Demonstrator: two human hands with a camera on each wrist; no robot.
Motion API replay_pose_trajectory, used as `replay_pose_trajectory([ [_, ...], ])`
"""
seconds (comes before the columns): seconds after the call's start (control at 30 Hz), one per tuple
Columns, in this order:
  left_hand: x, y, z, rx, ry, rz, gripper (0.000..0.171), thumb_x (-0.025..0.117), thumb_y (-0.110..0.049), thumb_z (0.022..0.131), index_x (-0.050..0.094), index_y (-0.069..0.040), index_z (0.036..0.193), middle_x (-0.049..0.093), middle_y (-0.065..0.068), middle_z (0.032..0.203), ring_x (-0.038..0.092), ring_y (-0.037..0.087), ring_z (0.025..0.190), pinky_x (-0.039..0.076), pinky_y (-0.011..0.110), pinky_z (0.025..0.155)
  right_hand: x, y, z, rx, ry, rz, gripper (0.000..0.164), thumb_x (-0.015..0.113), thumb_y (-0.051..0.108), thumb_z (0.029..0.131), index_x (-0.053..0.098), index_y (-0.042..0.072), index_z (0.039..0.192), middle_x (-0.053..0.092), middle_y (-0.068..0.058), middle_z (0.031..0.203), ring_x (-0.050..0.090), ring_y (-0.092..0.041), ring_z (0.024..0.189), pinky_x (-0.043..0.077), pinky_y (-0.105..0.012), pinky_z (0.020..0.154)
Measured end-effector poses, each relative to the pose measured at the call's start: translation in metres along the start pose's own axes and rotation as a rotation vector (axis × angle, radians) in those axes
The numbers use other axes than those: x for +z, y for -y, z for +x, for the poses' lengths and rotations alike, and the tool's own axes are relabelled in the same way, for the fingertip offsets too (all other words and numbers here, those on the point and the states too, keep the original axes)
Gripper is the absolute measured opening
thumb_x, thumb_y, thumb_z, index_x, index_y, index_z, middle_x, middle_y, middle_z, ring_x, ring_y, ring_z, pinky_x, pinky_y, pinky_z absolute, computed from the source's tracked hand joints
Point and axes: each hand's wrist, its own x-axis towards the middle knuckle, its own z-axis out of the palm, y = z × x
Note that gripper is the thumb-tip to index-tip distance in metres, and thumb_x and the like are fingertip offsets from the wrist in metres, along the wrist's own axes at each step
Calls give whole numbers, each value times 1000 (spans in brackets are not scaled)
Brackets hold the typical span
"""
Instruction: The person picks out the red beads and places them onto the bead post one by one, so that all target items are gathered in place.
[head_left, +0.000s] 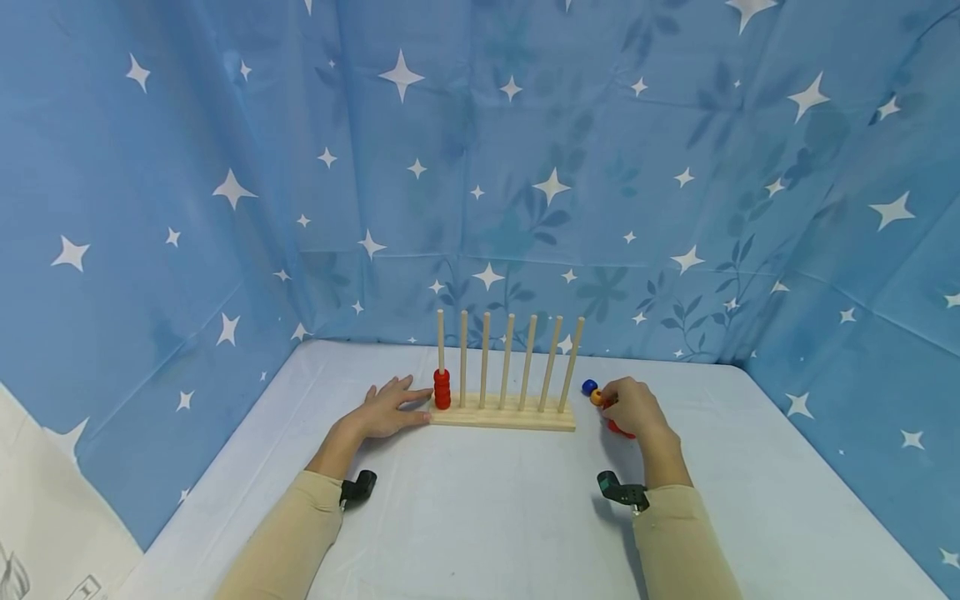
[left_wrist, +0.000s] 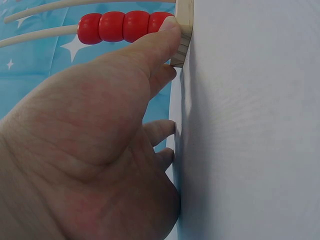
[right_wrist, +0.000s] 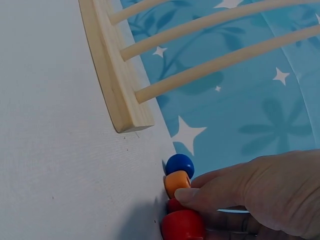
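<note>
In the head view, a wooden bead rack (head_left: 502, 418) with several upright rods stands on the table. Several red beads (head_left: 442, 390) are stacked on its leftmost rod. My left hand (head_left: 386, 410) rests at the rack's left end, thumb and index finger extended and touching it, the other fingers spread loosely. Beyond the rack's right end, my right hand (head_left: 636, 410) pinches a small red bead (right_wrist: 174, 205), mostly covered by the thumb. Right beside it lie an orange bead (right_wrist: 177, 184), a blue bead (right_wrist: 180, 165) and a larger-looking red bead (right_wrist: 183, 226).
A white cloth covers the table (head_left: 495, 517). Blue star-patterned curtains (head_left: 480, 208) enclose the back and sides. Dark wrist cameras (head_left: 621, 490) sit at both cuffs. The other rods (head_left: 530, 362) of the rack carry no beads.
</note>
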Motion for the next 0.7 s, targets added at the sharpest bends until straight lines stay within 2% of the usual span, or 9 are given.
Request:
replay_pose_trajectory([
  [0.17, 0, 0, 0, -1, -2, 2, 62, 64, -49, 101, 53, -20, 155, 22, 24, 171, 8, 49, 160, -2, 75, 122, 3, 0, 2, 21, 9, 3, 28, 77, 0, 88, 76, -3, 115, 72, -25, 114, 64, -37, 100, 57, -57, 95],
  [0.43, 1, 1, 0, -1, 0, 3, 62, 64, -49, 101, 53, -20, 155, 22, 24, 171, 8, 49, 160, -2, 74, 123, 6, -2, 2, -1, 6, -5, 31, 74, -4, 84, 76, -3, 115, 71, -26, 111, 62, -33, 90, 57, -42, 73],
  [0.53, 1, 1, 0, -1, 0, 3, 62, 64, -49, 101, 53, -20, 155, 22, 24, 171, 8, 49, 160, -2, 74, 123, 5, 0, 2, -6, 2, -9, 30, 74, -4, 85, 77, -3, 115, 72, -25, 111, 63, -33, 90, 57, -42, 74],
  [0.7, 0, 1, 0, 1, 0, 3, 62, 64, -49, 101, 53, -20, 155, 22, 24, 171, 9, 49, 160, -2, 74, 122, 2, 6, 0, -49, -53, -17, 24, 73, 0, 90, 77, -2, 113, 74, -22, 109, 65, -33, 93, 58, -52, 86],
])
